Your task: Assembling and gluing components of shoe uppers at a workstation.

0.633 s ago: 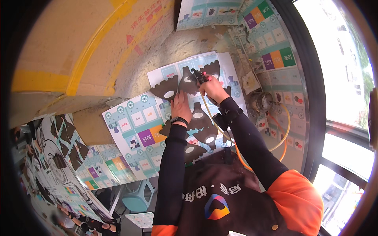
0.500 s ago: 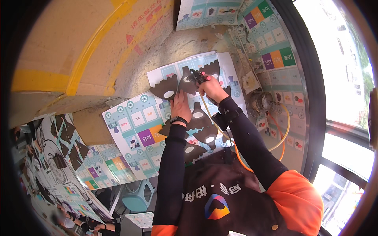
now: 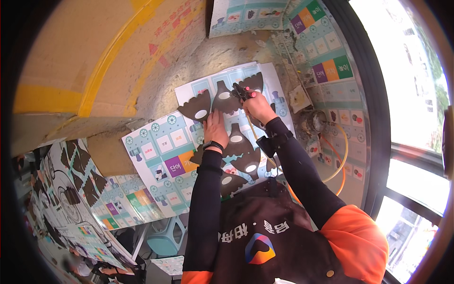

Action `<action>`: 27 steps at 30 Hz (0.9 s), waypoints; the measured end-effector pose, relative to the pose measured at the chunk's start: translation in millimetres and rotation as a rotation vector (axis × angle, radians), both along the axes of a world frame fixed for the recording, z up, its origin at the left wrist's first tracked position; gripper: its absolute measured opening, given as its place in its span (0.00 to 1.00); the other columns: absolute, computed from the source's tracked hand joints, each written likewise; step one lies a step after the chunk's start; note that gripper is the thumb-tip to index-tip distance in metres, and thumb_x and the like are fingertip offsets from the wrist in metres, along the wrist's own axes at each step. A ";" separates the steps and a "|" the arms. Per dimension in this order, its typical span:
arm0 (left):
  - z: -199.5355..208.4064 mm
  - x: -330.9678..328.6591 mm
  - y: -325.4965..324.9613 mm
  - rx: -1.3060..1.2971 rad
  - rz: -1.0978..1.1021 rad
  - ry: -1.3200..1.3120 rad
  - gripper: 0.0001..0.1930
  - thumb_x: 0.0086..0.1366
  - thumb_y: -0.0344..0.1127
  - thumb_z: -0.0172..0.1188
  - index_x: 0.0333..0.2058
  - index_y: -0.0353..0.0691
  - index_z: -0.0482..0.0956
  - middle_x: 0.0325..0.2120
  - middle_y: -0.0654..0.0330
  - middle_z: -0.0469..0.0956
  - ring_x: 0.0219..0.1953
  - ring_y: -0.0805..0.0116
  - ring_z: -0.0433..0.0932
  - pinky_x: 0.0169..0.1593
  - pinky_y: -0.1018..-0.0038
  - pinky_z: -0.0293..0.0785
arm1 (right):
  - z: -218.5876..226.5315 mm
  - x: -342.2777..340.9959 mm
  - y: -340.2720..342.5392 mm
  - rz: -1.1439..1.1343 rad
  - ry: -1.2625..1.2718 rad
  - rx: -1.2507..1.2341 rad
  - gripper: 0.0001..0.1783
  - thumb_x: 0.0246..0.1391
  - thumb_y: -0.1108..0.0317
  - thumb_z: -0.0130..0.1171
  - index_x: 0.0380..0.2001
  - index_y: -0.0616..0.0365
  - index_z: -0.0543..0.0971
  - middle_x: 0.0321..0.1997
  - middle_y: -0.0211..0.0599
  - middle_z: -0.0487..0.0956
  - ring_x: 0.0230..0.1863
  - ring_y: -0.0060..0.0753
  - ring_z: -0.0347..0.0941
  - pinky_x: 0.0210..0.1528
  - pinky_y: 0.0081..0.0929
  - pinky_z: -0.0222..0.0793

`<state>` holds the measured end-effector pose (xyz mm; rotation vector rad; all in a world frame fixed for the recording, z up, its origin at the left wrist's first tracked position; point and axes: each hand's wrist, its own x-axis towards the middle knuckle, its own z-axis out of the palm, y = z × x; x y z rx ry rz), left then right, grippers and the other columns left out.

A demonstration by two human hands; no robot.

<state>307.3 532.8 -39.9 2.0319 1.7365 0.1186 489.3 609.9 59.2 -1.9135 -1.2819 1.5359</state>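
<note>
My right hand (image 3: 259,106) is wrapped round a small black spray gun (image 3: 243,92) with red-pink knobs, fed by a pale yellow hose. Its nozzle end is above the right edge of a dark bottle-shaped cutout (image 3: 225,97) with a white oval. My left hand (image 3: 216,130) lies with its fingers stretched out at that cutout's lower left edge. Beside its fingertips is a dark cutout with a scalloped edge (image 3: 196,106). Another scalloped cutout (image 3: 254,81) sits just beyond the gun. Several more dark cutouts (image 3: 246,158) lie nearer my body, partly overlapping.
Printed sheets (image 3: 142,150) cover the work surface beneath the cutouts. A large cardboard box (image 3: 109,57) stands at left, and printed boards (image 3: 331,71) line the right side. Yellow and orange hoses (image 3: 344,156) loop beside my right arm. A teal stool (image 3: 163,239) stands below left.
My right hand and the spray gun have shifted slightly to the right along the bottle-shaped cutout. My left hand keeps nearly the same place.
</note>
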 end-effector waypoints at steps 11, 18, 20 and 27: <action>-2.6 0.6 -0.4 0.002 -0.003 0.001 0.35 0.57 0.26 0.57 0.66 0.39 0.65 0.69 0.57 0.59 0.70 0.53 0.57 0.71 0.53 0.57 | 5.9 -2.1 1.2 -0.058 -0.004 0.028 0.11 0.47 0.75 0.57 0.36 0.65 0.76 0.22 0.38 0.77 0.24 0.32 0.75 0.28 0.33 0.69; -5.0 -3.6 -2.4 0.028 0.009 -0.025 0.34 0.57 0.26 0.59 0.65 0.38 0.66 0.69 0.57 0.59 0.71 0.55 0.56 0.71 0.48 0.57 | 2.4 -7.8 1.3 -0.005 0.019 0.052 0.12 0.47 0.74 0.57 0.37 0.65 0.77 0.22 0.39 0.77 0.24 0.33 0.75 0.29 0.33 0.69; -5.0 -3.1 -1.4 0.015 0.004 -0.026 0.34 0.58 0.27 0.58 0.65 0.38 0.66 0.69 0.57 0.59 0.71 0.55 0.56 0.71 0.48 0.57 | 1.8 -8.1 1.6 -0.014 0.015 0.087 0.12 0.47 0.74 0.57 0.37 0.65 0.77 0.22 0.40 0.77 0.24 0.33 0.75 0.29 0.33 0.69; -8.8 -4.5 -4.7 0.021 0.011 -0.033 0.34 0.57 0.27 0.59 0.65 0.38 0.66 0.69 0.57 0.59 0.71 0.55 0.56 0.71 0.48 0.56 | -5.2 0.2 -7.7 -0.017 -0.074 0.015 0.12 0.50 0.71 0.54 0.38 0.65 0.76 0.23 0.41 0.78 0.24 0.36 0.75 0.29 0.35 0.69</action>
